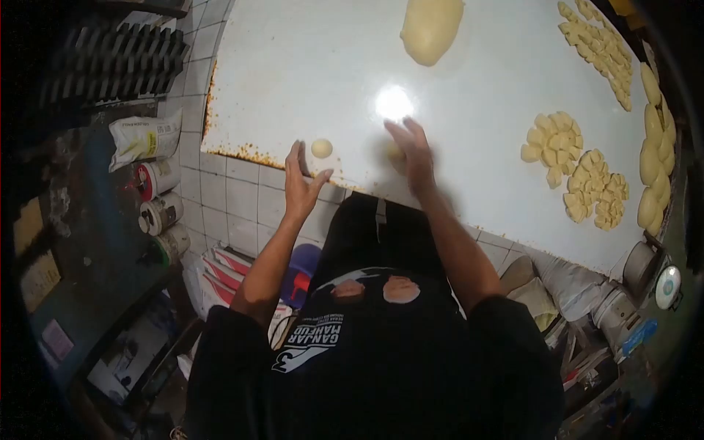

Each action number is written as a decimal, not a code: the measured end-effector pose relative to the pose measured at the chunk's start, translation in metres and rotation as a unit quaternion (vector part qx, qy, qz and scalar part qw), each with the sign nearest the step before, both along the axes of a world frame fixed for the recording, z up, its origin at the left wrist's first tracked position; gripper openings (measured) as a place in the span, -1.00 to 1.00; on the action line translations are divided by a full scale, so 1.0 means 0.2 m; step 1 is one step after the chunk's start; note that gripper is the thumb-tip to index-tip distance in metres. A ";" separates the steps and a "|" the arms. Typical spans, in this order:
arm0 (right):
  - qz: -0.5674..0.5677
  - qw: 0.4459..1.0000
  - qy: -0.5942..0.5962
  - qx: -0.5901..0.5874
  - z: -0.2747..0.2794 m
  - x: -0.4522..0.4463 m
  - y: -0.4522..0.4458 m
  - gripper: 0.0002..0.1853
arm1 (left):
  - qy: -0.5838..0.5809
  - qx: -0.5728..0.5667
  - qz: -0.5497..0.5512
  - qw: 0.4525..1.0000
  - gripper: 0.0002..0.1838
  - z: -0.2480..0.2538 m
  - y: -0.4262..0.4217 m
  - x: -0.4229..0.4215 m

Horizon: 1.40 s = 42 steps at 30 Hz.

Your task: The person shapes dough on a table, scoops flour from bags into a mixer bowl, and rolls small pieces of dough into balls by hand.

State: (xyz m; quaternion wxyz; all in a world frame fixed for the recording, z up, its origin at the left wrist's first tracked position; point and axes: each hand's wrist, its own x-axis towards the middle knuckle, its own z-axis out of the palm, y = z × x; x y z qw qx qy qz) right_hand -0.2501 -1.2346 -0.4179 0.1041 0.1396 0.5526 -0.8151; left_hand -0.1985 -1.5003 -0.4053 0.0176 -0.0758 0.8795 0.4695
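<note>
My left hand [301, 182] is at the rusty front edge of the white table [330, 81], thumb and fingers spread apart. A smooth round dough ball [321, 148] sits within the curve of that hand, with a gap between them. To the right, my right hand [416, 155] is cupped over a second small dough ball [396, 152]. This ball is blurred and partly covered by the fingers. A large smooth lump of dough [431, 31] lies farther back on the tabletop.
Several cut dough pieces lie in clusters [551, 143], [598, 189] at right and in a strip [600, 51] behind. Long dough rolls [651, 147] line the right edge. At left are a sack [145, 139], tubs [158, 180] and stacked dark racks [117, 66].
</note>
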 end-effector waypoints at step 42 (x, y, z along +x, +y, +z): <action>0.456 0.590 0.503 0.437 -0.08 -0.37 -0.84 -0.76 | 0.095 -0.168 0.121 0.974 -0.46 0.18 -0.88 0.19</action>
